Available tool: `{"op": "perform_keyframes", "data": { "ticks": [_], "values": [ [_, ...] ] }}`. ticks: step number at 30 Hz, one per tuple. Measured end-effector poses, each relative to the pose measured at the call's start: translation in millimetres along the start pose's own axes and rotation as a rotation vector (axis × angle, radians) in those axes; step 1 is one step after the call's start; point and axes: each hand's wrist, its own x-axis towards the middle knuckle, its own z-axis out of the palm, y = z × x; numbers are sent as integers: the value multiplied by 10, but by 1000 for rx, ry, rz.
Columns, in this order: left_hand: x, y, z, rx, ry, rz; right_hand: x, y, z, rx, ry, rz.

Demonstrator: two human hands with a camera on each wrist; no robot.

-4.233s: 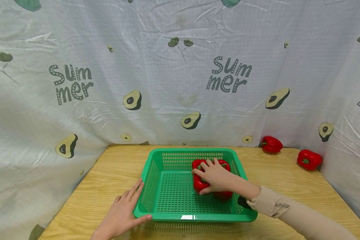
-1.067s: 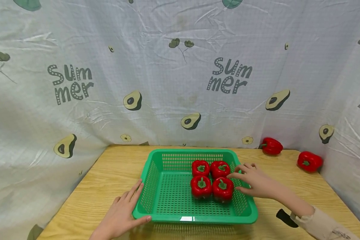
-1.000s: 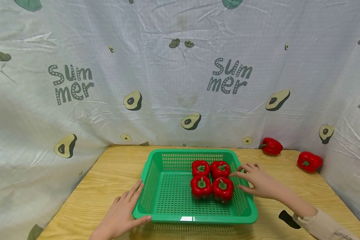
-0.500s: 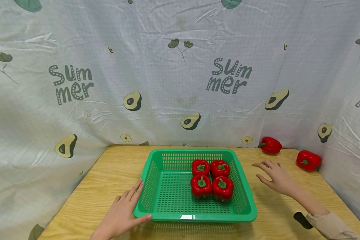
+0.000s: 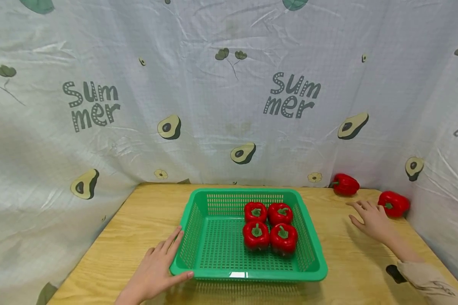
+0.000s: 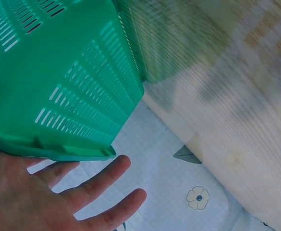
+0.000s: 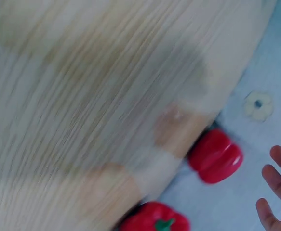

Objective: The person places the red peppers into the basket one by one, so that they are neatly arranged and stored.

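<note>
My left hand [image 5: 154,271] rests with its fingers spread at the left rim of a green plastic basket [image 5: 278,276]. In the left wrist view the basket's slotted wall [image 6: 89,53] rises over the extended fingers [image 6: 106,175]. Several red bell peppers stand stem up in the right half of the basket, among them a front one [image 5: 256,236]. Right of the basket, my right hand [image 5: 374,222] hovers over the table, fingers relaxed and holding nothing. Nearest to it lies a red bell pepper [image 5: 394,204] on its side; another bell pepper [image 5: 345,184] lies farther back.
The wooden table [image 5: 133,220] ends at a patterned curtain [image 5: 210,97] behind and at both sides. Both loose peppers lie close to the curtain at the back right. A black band [image 5: 395,274] shows at the right wrist, by the beige sleeve [image 5: 427,281].
My right hand has let go of the peppers in the basket, come out over its right rim and moved right across the table towards the loose peppers. The left hand has stayed put.
</note>
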Motion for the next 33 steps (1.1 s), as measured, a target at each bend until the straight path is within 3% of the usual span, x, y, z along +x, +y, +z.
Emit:
{"op": "perform_keyframes", "data": {
  "ticks": [7, 22, 26, 29, 33],
  "values": [
    [3, 13, -16, 10, -1, 7, -57, 283, 5, -43, -33, 97],
    [19, -4, 0, 23, 40, 19, -139, 681, 98, -85, 2, 201],
    [28, -7, 3, 19, 40, 19, -154, 738, 64, -76, -29, 254],
    [26, -10, 8, 24, 41, 16, -190, 770, 35, -65, -98, 299],
    [14, -14, 12, 29, 37, 16, -242, 826, 46, -90, -132, 312]
  ]
}}
